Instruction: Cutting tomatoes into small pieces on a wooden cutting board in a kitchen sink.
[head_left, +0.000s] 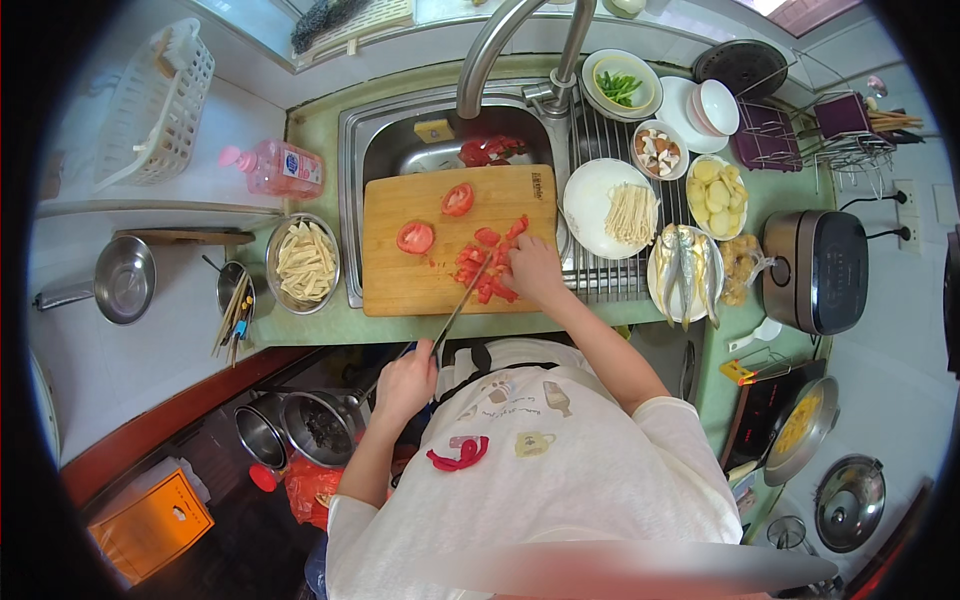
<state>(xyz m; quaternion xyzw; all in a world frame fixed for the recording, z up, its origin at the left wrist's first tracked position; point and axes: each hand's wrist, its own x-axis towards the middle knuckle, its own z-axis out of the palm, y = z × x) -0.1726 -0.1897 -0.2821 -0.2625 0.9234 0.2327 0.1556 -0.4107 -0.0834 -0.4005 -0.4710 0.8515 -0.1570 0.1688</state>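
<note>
My left hand grips the handle of a kitchen knife. Its blade reaches up and right into a heap of chopped tomato. At the heap's right side, my right hand has its fingers curled over tomato pieces, partly hiding them. Both the heap and two larger cut tomato pieces, one lower left and one higher up, lie on a wooden cutting board. The board spans the front of a stainless steel sink.
Red scraps lie in the sink under the faucet. On the left stands a bowl of pale strips. Right are plates of enoki mushrooms, fish and sliced potatoes, plus a rice cooker.
</note>
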